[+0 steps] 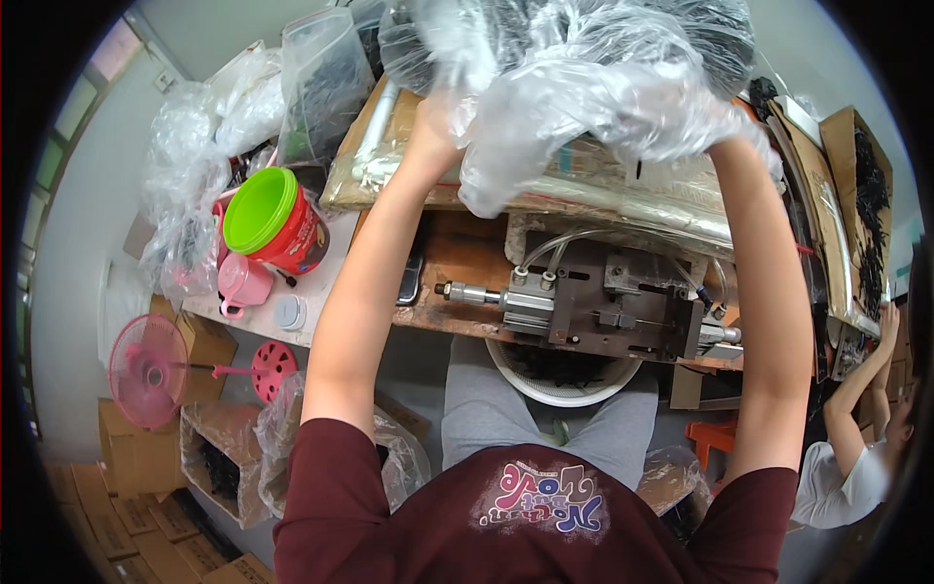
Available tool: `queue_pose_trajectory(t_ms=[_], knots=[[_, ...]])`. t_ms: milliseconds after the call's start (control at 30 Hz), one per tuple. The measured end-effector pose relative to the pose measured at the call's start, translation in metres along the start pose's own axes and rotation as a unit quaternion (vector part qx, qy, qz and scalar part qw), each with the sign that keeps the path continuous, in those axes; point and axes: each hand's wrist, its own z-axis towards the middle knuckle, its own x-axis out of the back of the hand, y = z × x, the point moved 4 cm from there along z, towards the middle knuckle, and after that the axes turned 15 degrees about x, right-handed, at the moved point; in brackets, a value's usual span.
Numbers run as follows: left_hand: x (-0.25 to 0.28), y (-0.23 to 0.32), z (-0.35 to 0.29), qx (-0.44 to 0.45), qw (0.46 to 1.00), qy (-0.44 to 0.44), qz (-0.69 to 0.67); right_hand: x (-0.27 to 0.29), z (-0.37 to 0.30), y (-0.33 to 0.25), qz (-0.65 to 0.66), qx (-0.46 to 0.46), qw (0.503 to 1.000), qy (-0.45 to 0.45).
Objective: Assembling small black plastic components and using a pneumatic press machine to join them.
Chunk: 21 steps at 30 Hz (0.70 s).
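A big clear plastic bag (574,92) with dark contents fills the top middle, beyond the bench. Both my arms reach up to it. My left hand (446,128) grips its left side, partly covered and blurred by the crumpled film. On the right side, my right hand (689,119) shows faintly through the plastic and seems closed on the bag too; its fingers are mostly hidden. Loose film hangs between the hands. Below them, a metal fixture (623,302) with air cylinders and clear hoses sits at the bench's near edge, touched by neither hand.
A red bucket with a green rim (302,238), a pink cup (245,282) and a phone (410,280) lie to the left. Under the fixture is a white basket (564,394) of dark pieces. A pink fan (148,370) stands at left. Another person (846,467) works at right.
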Motion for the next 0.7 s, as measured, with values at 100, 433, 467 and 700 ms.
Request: queue_pose_trajectory(t_ms=[100,433,467,700], knots=[[-0.001,-0.010,0.004,0.125,0.984,-0.080,-0.102,0.038,0.014,0.005,0.003,0.064,0.993,0.099],[0.042,-0.043,0.009,0.388,0.913,-0.115,-0.055,0.106,0.001,0.016,0.028,0.117,0.974,0.192],[0.046,-0.040,0.008,0.385,0.911,-0.148,-0.022,0.107,0.002,0.017,0.031,0.122,0.973,0.191],[0.072,0.063,-0.026,0.253,0.939,-0.075,0.219,0.083,0.034,0.009,0.068,0.162,0.970,0.170]])
